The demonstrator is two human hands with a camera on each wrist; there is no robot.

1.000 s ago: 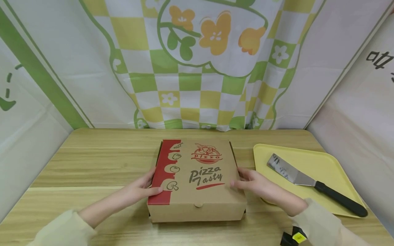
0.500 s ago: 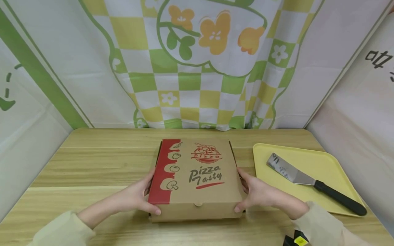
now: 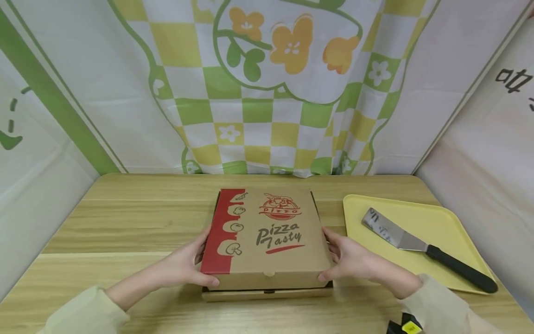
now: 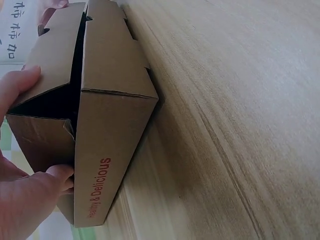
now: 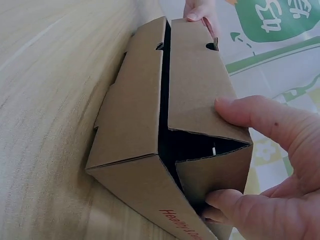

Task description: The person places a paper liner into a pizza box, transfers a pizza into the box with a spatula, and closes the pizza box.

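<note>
A brown and red cardboard pizza box (image 3: 271,232) lies mid-table, its lid raised a little along the front so a dark gap shows above the base. My left hand (image 3: 183,266) grips the lid's near left corner, thumb on the front flap and fingers at the side. At the near right corner my right hand (image 3: 354,262) holds the lid the same way. Both wrist views show fingertips (image 4: 60,172) tucked by the side flap, partly hidden at the gap. The box's inside is too dark to make out.
To the right lies a yellow tray (image 3: 359,206) bearing a metal spatula (image 3: 417,248) with a black handle. A small black object with a yellow label (image 3: 410,327) is by the right sleeve. A patterned curtain (image 3: 271,116) hangs behind the wooden table (image 3: 146,218).
Both thumbs have moved from the lid's top down onto its front flap. The lid's front edge has since lifted away from the base, which stays on the table.
</note>
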